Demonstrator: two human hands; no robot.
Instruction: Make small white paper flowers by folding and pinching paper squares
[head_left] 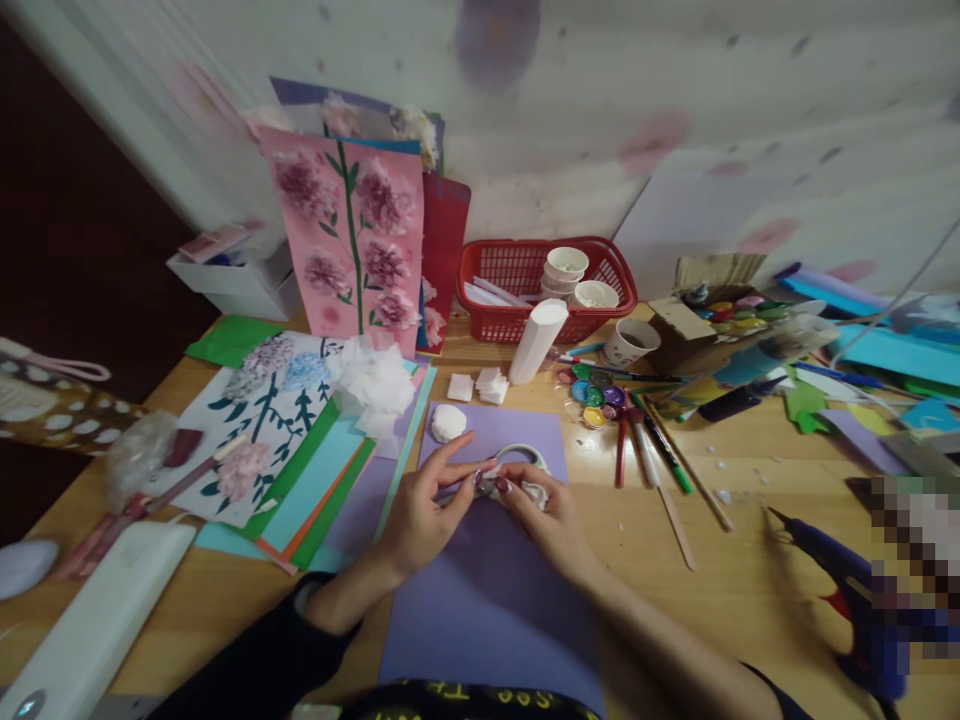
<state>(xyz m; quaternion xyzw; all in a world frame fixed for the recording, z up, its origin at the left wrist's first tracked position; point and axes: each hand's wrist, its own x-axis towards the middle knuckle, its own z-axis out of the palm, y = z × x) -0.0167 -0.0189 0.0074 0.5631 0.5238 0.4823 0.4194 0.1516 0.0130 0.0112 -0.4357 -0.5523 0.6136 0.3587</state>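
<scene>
My left hand [422, 508] and my right hand [553, 518] meet above a purple sheet of paper [487, 620]. Thumb and fingertips of both are pinched together on a small crumpled white tissue paper piece [535, 494], which sticks out past the right fingers. The left hand's other fingers stretch forward. Just behind the fingertips lies a pair of scissors with a pale loop handle [541, 458], its blades mostly hidden by my hands. A round white tissue bundle [449, 423] sits on the sheet's upper left. Small white tissue squares [492, 386] are stacked beyond the sheet.
Left are layered coloured papers [330, 525], a heap of white tissue [375, 385] and a pink flower picture [349, 240]. A red basket [502, 322], white roll [538, 342] and paint pots [592, 395] stand behind. Pens, brushes and a glue gun [840, 580] lie right.
</scene>
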